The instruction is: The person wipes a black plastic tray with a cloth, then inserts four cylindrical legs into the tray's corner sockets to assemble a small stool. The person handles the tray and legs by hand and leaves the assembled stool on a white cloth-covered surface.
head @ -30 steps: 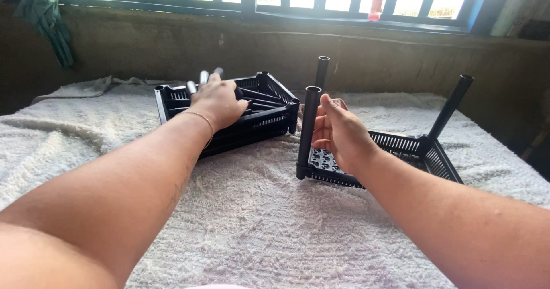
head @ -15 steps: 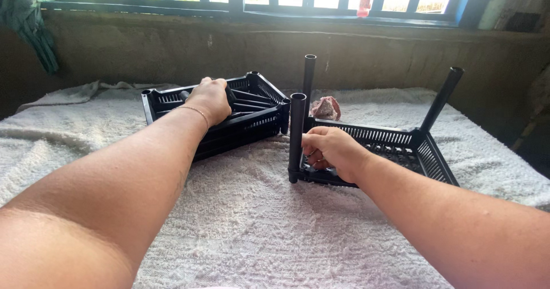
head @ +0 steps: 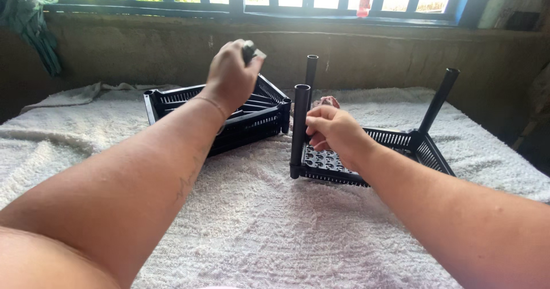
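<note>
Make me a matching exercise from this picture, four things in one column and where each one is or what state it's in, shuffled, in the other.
Things:
1. left hand
2. right hand
3. black basket
4. green cloth

States or places:
A. hangs at the window, top left
B. raised in the air, closed on a dark tube
C. lies on the white towel, with loose tubes inside
D. rests at the black tray that has three upright tubes

Pairs: 1-B, 2-D, 3-C, 4-A
</note>
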